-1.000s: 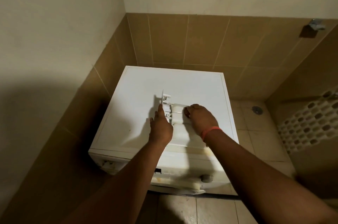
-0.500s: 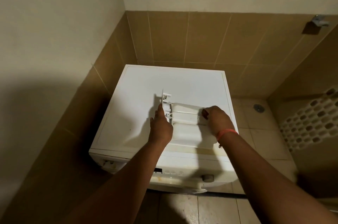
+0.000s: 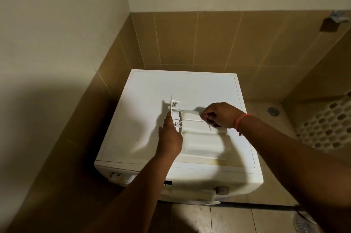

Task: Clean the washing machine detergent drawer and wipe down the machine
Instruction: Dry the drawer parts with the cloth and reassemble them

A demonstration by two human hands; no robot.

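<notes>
**Detergent drawer lies on top of the washing machine, both hands on it**

Head view: A white washing machine (image 3: 152, 99) stands in a tiled corner, filling the middle of the picture. On its top panel, toward the front and right of centre, lies the white detergent drawer (image 3: 197, 130), its front panel standing upright at the drawer's 9 o'clock end.

The left hand (image 3: 169, 137) comes in from 6 o'clock. Its fingers are straight and close together, pointing toward 12 o'clock, and lie flat against the upright front panel, steadying it.

The right hand (image 3: 218, 115) comes in from 4 o'clock, with an orange wristband (image 3: 239, 120) on the wrist. Its fingers are curled down at the drawer's far right edge, fingertips close together. Something dark shows beneath them, but whether they pinch it or merely touch the drawer cannot be told.

Below the top panel, the machine's control strip faces 6 o'clock, with a round knob (image 3: 221, 190) at its right. A floor drain (image 3: 273, 111) sits at 3 o'clock on the beige tiles, and a metal wall fitting (image 3: 339, 18) at 2 o'clock.
</notes>
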